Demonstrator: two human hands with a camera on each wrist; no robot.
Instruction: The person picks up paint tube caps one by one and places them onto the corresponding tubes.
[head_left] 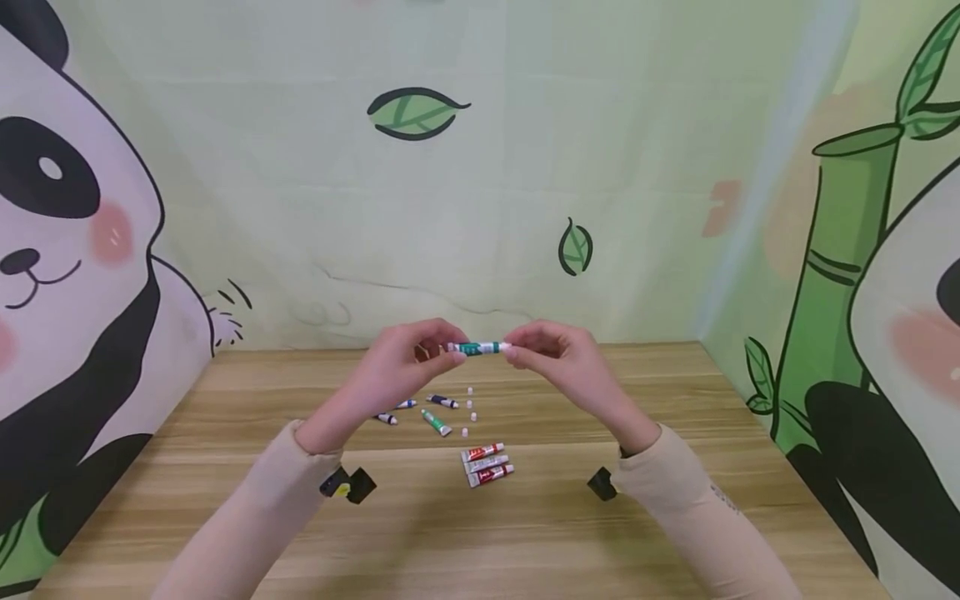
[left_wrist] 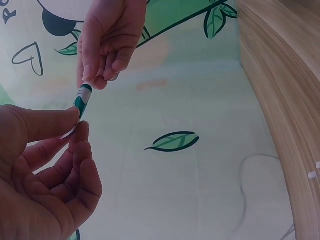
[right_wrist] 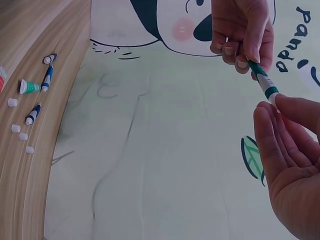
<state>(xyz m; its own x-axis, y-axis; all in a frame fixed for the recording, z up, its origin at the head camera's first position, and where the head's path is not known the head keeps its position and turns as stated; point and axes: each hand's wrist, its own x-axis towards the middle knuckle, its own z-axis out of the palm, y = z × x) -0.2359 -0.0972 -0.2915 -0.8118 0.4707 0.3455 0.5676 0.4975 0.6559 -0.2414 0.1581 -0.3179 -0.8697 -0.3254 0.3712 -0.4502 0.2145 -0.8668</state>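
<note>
A small green-and-white paint tube (head_left: pixel 480 348) is held level above the table between both hands. My left hand (head_left: pixel 405 357) pinches its tail end between thumb and fingers. At the other end, the right hand (head_left: pixel 564 357) pinches the white cap, which the fingertips mostly cover. The green tube (left_wrist: pixel 83 95) spans the gap between the hands in the left wrist view. In the right wrist view, a bit of white cap (right_wrist: pixel 273 97) shows beside the right thumb. Whether the cap is turning cannot be told.
On the wooden table (head_left: pixel 540 533) below lie a green tube (head_left: pixel 436 422), several blue tubes (head_left: pixel 443 402) and several loose white caps (head_left: pixel 473 417). Nearer, two red tubes (head_left: pixel 491 476) and a silvery tube (head_left: pixel 487 464) lie side by side. A panda-printed cloth (head_left: pixel 495 208) hangs behind.
</note>
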